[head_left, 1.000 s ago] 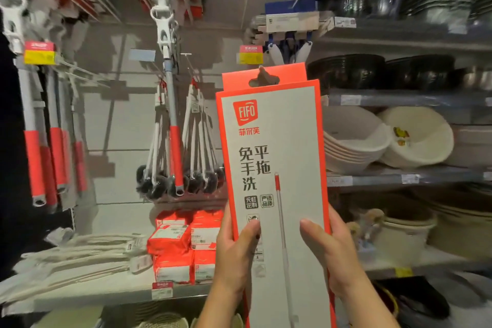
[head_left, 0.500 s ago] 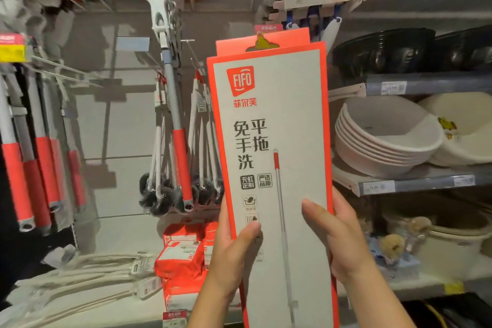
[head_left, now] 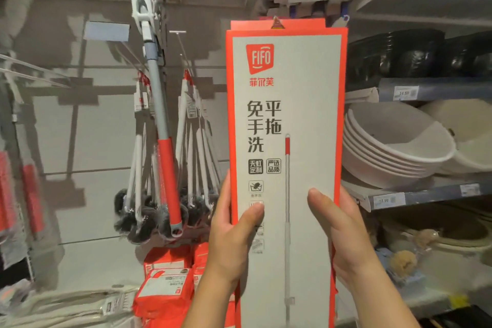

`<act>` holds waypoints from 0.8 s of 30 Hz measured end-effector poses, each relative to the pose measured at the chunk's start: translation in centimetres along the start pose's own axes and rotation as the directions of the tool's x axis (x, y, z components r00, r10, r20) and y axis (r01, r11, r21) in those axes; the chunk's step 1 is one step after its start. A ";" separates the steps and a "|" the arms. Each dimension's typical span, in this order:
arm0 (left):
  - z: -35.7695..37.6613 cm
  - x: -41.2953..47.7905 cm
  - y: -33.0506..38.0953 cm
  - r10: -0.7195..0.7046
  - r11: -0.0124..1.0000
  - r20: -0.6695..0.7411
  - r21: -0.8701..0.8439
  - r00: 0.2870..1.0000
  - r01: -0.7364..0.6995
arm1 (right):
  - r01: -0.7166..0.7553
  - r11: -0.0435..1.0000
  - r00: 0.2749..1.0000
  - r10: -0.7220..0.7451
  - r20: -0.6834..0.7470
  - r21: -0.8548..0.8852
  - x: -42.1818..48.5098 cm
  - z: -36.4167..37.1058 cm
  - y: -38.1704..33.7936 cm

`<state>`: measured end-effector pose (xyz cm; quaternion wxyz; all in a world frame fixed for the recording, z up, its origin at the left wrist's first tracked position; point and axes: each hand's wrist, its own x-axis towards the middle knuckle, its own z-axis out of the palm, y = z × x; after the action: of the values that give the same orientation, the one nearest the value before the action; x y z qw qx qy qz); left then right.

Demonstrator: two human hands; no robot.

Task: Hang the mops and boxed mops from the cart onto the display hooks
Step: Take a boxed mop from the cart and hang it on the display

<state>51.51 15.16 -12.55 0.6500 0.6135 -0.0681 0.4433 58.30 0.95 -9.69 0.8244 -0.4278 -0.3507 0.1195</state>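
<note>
A tall boxed mop [head_left: 286, 114], white with an orange border and FIFO logo, stands upright in the middle of the view. My left hand [head_left: 229, 237] grips its left edge, thumb across the front. My right hand [head_left: 343, 242] grips its right edge, thumb on the front. The hang hole in the orange tab [head_left: 277, 24] sits at the box's top, in front of the display wall. A bare display hook [head_left: 179, 40] juts out just left of the box. A mop with grey and red handle [head_left: 162, 125] hangs left of it.
Bundles of black-headed brushes [head_left: 191, 194] hang left of the box. Orange refill packs [head_left: 165, 285] lie on the lower shelf. Stacked white basins [head_left: 394, 149] and dark bowls [head_left: 394, 58] fill the shelves to the right. More red-handled mops [head_left: 29, 194] hang at far left.
Both hands have raised the boxed mop higher and brought it closer to the display wall; its top tab now reaches the packages hanging above. The view has tilted upward.
</note>
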 end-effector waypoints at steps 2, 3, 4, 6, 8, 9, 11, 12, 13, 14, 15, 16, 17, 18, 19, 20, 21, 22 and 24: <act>0.3 0.6 -0.9 0.003 1.000 -0.023 0.017 1.000 -0.002 | -0.016 1.000 1.000 0.016 0.003 -0.024 0.9 -0.8 0.3; 0.5 0.9 -1.4 0.005 1.000 -0.033 0.028 0.999 -0.004 | -0.023 0.999 1.000 0.023 0.002 -0.038 1.4 -1.2 0.5; 0.6 1.3 -1.8 0.004 0.999 -0.038 0.044 0.999 -0.002 | -0.031 0.998 1.000 0.031 0.000 -0.048 2.0 -1.5 0.7; 1.0 2.1 -2.6 0.006 0.997 -0.054 0.077 0.999 -0.001 | -0.050 0.997 0.999 0.050 0.006 -0.051 3.4 -2.4 1.2; 1.6 3.3 -3.4 0.012 0.996 -0.060 0.095 0.998 -0.006 | -0.081 0.996 0.997 0.081 0.010 -0.038 5.0 -3.5 1.6; 2.1 3.9 -3.9 0.015 0.995 -0.060 0.095 0.998 -0.009 | -0.098 0.994 0.995 0.099 0.018 -0.039 5.8 -4.0 1.8; 3.0 5.1 -4.6 0.021 0.997 -0.068 0.075 0.997 -0.016 | -0.119 0.992 0.993 0.120 0.023 -0.049 7.4 -5.1 2.1; 3.5 5.7 -5.0 0.024 0.998 -0.072 0.064 0.997 -0.020 | -0.120 0.991 0.992 0.122 0.027 -0.052 8.3 -5.5 2.1; 4.0 6.3 -5.3 0.026 0.998 -0.077 0.054 0.997 -0.022 | -0.119 0.991 0.992 0.121 0.036 -0.053 9.1 -6.0 2.1; 4.4 6.8 -5.8 0.029 0.999 -0.085 0.042 0.996 -0.025 | -0.121 0.991 0.991 0.123 0.042 -0.055 9.9 -6.5 2.1; 4.7 7.3 -6.3 0.033 0.999 -0.094 0.033 0.995 -0.030 | -0.128 0.990 0.990 0.131 0.048 -0.061 10.7 -6.9 2.2; 5.0 7.6 -6.7 0.038 0.999 -0.106 0.027 0.994 -0.035 | -0.137 0.988 0.988 0.141 0.057 -0.068 11.3 -7.2 2.3; 5.1 8.0 -7.2 0.038 0.999 -0.120 0.023 0.992 -0.036 | -0.141 0.987 0.987 0.146 0.070 -0.076 12.0 -7.5 2.4; 5.3 8.3 -7.6 0.037 0.999 -0.130 0.022 0.991 -0.034 | -0.137 0.987 0.986 0.144 0.081 -0.079 12.6 -7.9 2.6; 5.4 8.5 -8.0 0.035 0.999 -0.134 0.017 0.990 -0.033 | -0.133 0.988 0.986 0.139 0.088 -0.078 13.1 -8.1 2.8; 5.5 8.8 -8.3 0.031 0.999 -0.139 0.011 0.990 -0.030 | -0.132 0.988 0.986 0.138 0.091 -0.077 13.6 -8.3 3.0; 5.6 9.2 -8.6 0.027 1.000 -0.143 0.007 0.989 -0.027 | -0.132 0.988 0.986 0.139 0.094 -0.076 14.1 -8.5 3.3; 5.6 9.5 -8.8 0.026 1.000 -0.148 0.005 0.989 -0.026 | -0.135 0.988 0.985 0.142 0.094 -0.076 14.6 -8.7 3.6; 5.3 10.3 -9.2 0.028 1.000 -0.158 0.001 0.987 -0.028 | -0.146 0.987 0.985 0.152 0.086 -0.071 15.5 -8.7 4.2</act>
<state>66.13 16.99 -11.54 0.6475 0.5749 -0.0253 0.4996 75.92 5.81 -8.98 0.7821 -0.4733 -0.3587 0.1888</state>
